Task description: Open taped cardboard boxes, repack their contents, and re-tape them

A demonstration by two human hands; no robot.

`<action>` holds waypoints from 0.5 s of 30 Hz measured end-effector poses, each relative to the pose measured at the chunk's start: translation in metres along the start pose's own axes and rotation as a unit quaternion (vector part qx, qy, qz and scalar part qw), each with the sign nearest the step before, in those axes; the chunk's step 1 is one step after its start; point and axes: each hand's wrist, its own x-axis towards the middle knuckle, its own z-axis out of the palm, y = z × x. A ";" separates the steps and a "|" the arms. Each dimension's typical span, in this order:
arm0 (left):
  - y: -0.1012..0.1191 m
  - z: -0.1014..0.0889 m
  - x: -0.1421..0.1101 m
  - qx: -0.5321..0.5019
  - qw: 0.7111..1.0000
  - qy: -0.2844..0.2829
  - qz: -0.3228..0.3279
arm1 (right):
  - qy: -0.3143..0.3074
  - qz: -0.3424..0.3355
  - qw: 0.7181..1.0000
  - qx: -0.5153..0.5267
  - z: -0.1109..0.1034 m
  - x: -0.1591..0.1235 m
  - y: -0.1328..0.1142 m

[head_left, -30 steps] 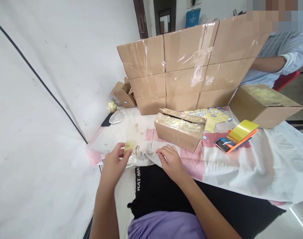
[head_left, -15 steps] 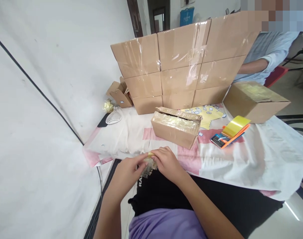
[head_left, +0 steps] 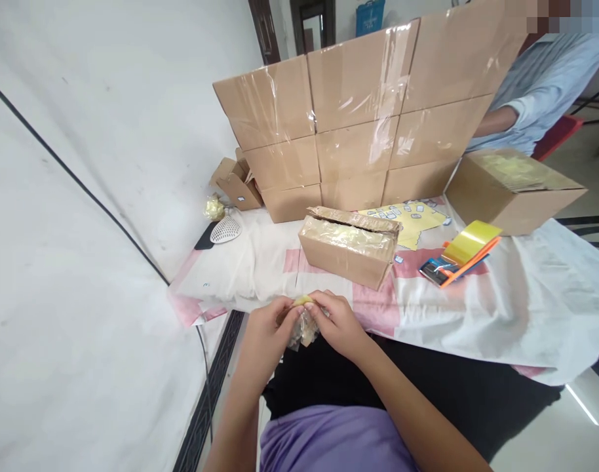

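Observation:
Over my lap, at the table's near edge, my left hand (head_left: 272,328) and my right hand (head_left: 339,324) pinch a crumpled wad of clear yellowish packing tape (head_left: 307,328) between them. Fingers and thumbs of both hands meet at its top, where a yellow bit shows; the rest hangs below. Just beyond my hands a small cardboard box (head_left: 346,255) lies on the cloth, its upper side covered with shiny tape and one edge gaping. To its right rests a tape dispenser (head_left: 459,255) in orange and blue with a yellow roll.
A tall taped cardboard panel (head_left: 358,118) stands across the back of the cloth-covered table (head_left: 442,321). Another cardboard box (head_left: 513,193) is at the right, near a person's arm (head_left: 496,121). A white mesh object (head_left: 225,229) and a crumpled tape ball (head_left: 213,208) lie at the left.
My hands have shifted slightly right and drawn closer together on the tape wad, with both thumbs now at its top. The view has tilted a little; the things on the table stay in place.

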 end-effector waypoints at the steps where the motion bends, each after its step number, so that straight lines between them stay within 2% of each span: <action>1: -0.001 0.003 0.000 -0.020 1.000 0.022 -0.006 | 0.016 0.025 0.998 0.051 0.001 0.001 0.002; 3: -0.002 0.005 -0.001 -0.082 0.997 0.012 -0.011 | 0.042 0.074 0.982 0.169 0.002 0.003 0.007; 5: -0.003 0.004 -0.002 -0.165 0.985 -0.045 -0.004 | 0.063 0.109 0.955 0.270 0.001 0.005 0.010; 7: -0.005 0.003 -0.001 -0.232 0.967 -0.108 0.012 | 0.065 0.137 0.927 0.342 -0.001 0.008 0.008; 9: -0.009 0.004 0.002 -0.248 0.959 -0.129 0.046 | 0.050 0.174 0.899 0.398 -0.002 0.009 0.004; 11: -0.013 0.006 0.004 -0.203 0.972 -0.080 0.092 | 0.021 0.211 0.880 0.425 -0.001 0.009 0.000; 13: -0.017 0.008 0.007 -0.134 0.983 -0.007 0.127 | -0.017 0.237 0.878 0.416 0.001 0.009 0.000; 15: -0.020 0.009 0.008 -0.094 0.985 0.011 0.145 | -0.053 0.259 0.882 0.389 0.005 0.009 0.002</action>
